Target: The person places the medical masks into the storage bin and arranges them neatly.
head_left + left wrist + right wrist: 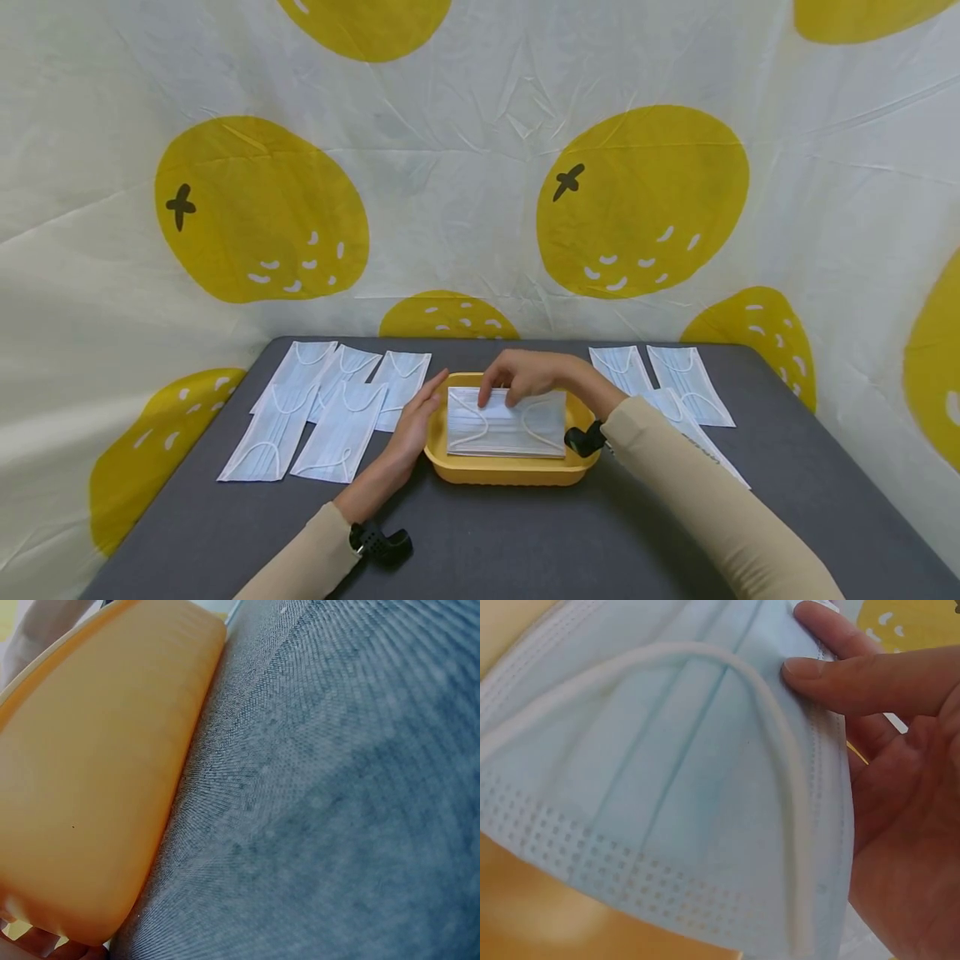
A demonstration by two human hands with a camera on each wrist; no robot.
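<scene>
A pale blue mask (506, 421) with white ear loops is lying in a yellow-orange tray (502, 471). More pale blue masks (330, 400) are showing near the far left and far right corners of the dark grey table (525, 542). The cream backdrop (465, 167) is showing big yellow fruits with white flecks and black crosses. Beige sleeves (712, 492) are covering both arms.

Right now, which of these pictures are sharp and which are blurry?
Head view: evenly lit, sharp, soft shadows under the yellow tray. Left wrist view: very close, tray wall soft, the grey table weave sharper. Right wrist view: the mask fairly clear, the right hand slightly soft.
</scene>
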